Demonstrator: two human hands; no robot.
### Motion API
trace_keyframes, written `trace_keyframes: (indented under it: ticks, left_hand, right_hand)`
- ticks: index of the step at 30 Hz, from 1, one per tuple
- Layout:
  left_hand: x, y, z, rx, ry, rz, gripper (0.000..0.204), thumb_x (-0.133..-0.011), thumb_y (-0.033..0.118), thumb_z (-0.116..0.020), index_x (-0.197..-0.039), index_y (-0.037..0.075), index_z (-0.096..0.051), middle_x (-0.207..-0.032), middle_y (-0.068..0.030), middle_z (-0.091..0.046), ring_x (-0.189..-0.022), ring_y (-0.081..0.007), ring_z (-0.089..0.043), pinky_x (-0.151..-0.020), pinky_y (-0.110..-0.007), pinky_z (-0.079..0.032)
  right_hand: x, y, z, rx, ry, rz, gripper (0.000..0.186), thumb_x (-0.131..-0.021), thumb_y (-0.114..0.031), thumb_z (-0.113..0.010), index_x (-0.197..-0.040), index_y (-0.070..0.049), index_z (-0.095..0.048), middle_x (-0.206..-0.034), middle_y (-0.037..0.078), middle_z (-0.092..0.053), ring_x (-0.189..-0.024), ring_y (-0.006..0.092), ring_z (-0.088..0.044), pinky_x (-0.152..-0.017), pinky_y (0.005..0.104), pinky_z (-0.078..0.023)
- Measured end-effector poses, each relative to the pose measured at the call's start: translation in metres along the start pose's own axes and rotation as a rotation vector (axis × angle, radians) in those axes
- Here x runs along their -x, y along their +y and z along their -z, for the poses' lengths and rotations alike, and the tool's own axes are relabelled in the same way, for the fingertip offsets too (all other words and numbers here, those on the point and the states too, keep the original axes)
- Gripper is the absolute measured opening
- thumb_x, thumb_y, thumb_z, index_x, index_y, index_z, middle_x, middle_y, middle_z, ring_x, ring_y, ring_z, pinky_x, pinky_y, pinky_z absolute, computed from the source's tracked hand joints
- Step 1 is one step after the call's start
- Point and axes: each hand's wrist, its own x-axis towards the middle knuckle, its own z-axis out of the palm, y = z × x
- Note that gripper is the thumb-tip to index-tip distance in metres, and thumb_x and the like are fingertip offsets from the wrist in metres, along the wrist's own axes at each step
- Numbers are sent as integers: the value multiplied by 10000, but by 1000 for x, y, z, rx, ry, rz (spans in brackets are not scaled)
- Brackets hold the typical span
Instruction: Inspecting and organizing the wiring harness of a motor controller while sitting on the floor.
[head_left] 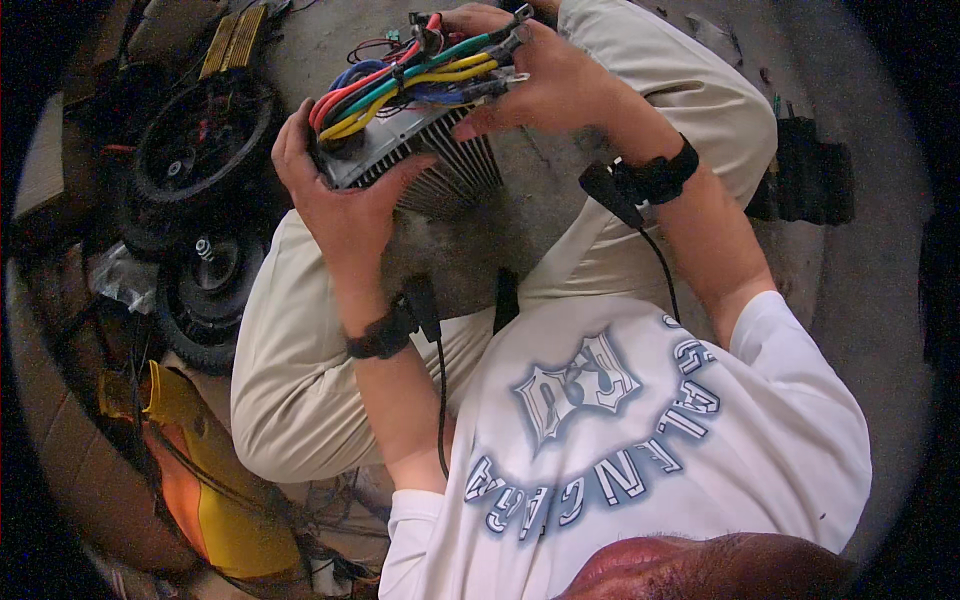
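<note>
Between my hands is a motor controller (390, 135), a silver metal box with dark cooling fins along its side. It sits tilted above the floor. A bundle of thick cables (410, 80) in red, green, yellow, blue and black lies across its top, with bare ring terminals at the right end. My left hand (345, 195) grips the box's left end, thumb along the fins. My right hand (550, 85) is wrapped round the other end by the cable terminals, its thumb against the fins. Some right fingertips are hidden behind the cables.
Black wheels with tyres (205, 140) lie to the left, a clear plastic bag (125, 278) beside them. A yellow and orange panel (220, 480) and loose cables are at lower left. My bent legs (290, 370) flank the controller. A dark object (815, 170) stands at the right.
</note>
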Motion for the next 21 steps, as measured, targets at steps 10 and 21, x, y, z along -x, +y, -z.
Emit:
trace_keyframes:
  ticks: [10,21]
  left_hand:
    - [-2,-3,-1,91,-2,31,1032,-495,293,-1035,-1356,39,-527,-1305,-106,-570,-1216,-262,-572,-1080,-377,-452]
    - [5,-12,-4,114,35,8,1077,-478,329,-1041,-1364,34,-506,-1279,-103,-543,-1191,-266,-558,-1042,-375,-463]
  right_hand:
    - [-11,1,7,226,-46,26,868,-601,-104,-965,-1385,-75,-594,-1347,71,-650,-1275,206,-590,-1108,343,-446]
    - [25,17,42,101,26,-167,940,-648,-121,-946,-1488,-113,-527,-1396,70,-624,-1240,240,-595,-1098,377,-455]
